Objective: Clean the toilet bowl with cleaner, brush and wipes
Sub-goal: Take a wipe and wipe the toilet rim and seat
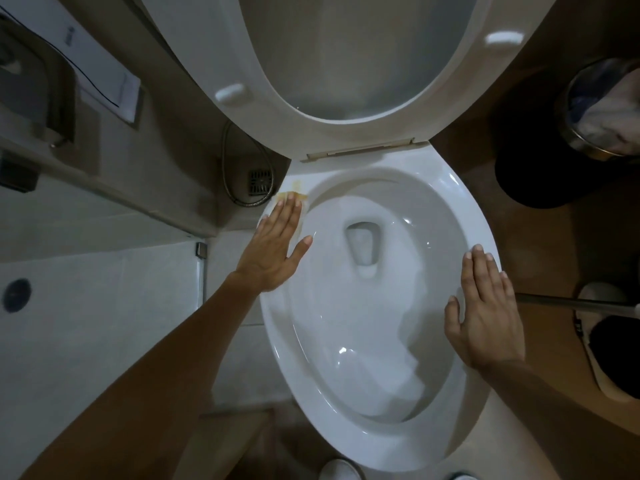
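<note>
Over the open toilet bowl [363, 306], with its seat [311, 109] raised, two hands worked on opposite sides of the rim. One wipe [300, 206] lay flat under the left hand [273, 244], whose fingers were spread and pressing down rather than gripping; it sat on the far left rim, and a yellowish stain [297, 185] lay just beyond the fingertips, toward the hinge. The left hand was plainly the nearer one, so the next stroke probably ran forward along the rim's curve. The right hand [485, 306] rested open and flat on the right rim, holding nothing. One handle [571, 303], possibly the brush's, crossed the floor at right; no cleaner bottle was visible.
</note>
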Motion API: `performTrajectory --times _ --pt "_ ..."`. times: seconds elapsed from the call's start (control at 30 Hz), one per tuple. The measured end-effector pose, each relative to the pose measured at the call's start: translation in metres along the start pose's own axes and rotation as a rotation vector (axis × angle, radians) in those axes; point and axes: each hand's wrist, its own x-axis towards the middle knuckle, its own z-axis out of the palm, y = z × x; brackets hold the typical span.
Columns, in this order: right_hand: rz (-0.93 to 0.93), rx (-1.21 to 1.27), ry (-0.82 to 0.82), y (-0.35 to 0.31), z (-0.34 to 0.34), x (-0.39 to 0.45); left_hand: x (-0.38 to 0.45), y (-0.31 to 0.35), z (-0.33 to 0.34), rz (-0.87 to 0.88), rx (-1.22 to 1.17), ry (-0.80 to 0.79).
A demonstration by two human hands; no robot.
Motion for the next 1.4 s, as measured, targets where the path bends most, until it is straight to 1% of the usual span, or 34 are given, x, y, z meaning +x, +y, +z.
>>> performTrajectory --times 0.13,0.23,0.43,0.57,0.67,0.73,0.83,0.9,1.0,1.07,1.17,1.27,1.33,1.4 --pt "-0.006 0.001 0.002 0.0 0.0 0.0 0.028 -0.001 -0.003 -0.015 -0.002 0.01" --pt "-0.004 0.002 0.0 0.0 0.0 -0.001 0.033 0.003 -0.003 -0.035 -0.01 0.026" --pt "-0.002 0.023 0.014 0.0 0.001 0.0 -0.015 0.017 0.008 -0.153 -0.078 0.073" --pt "-0.005 0.025 0.025 0.0 0.002 -0.001 -0.041 0.027 0.02 -0.238 -0.073 0.036" --pt "-0.007 0.025 0.033 0.0 0.002 -0.001 -0.043 0.026 0.019 -0.23 -0.071 0.028" --pt "-0.008 0.021 0.032 0.0 0.002 -0.001 -0.044 0.028 0.017 -0.239 -0.103 0.064" --pt "-0.012 0.021 0.031 0.001 0.003 0.0 -0.045 0.038 0.021 -0.344 -0.166 0.174" --pt "-0.011 0.024 0.032 0.0 0.002 0.0 -0.043 0.044 0.025 -0.421 -0.156 0.216" --pt "-0.006 0.016 0.029 0.0 0.002 -0.001 -0.033 0.045 0.027 -0.495 -0.088 0.232" --pt "-0.006 0.012 0.025 0.001 0.002 -0.001 -0.027 0.044 0.025 -0.509 -0.054 0.25" --pt "-0.003 0.014 0.026 0.001 0.003 0.0 -0.027 0.046 0.025 -0.504 -0.078 0.269" --pt "-0.003 0.015 0.025 0.001 0.003 -0.001 -0.037 0.045 0.026 -0.446 -0.092 0.291" --pt "-0.001 0.017 0.025 0.001 0.003 -0.001 -0.041 0.042 0.02 -0.415 -0.143 0.317" --pt "-0.002 0.018 0.027 0.001 0.003 0.0 -0.036 0.039 0.005 -0.451 -0.227 0.36"
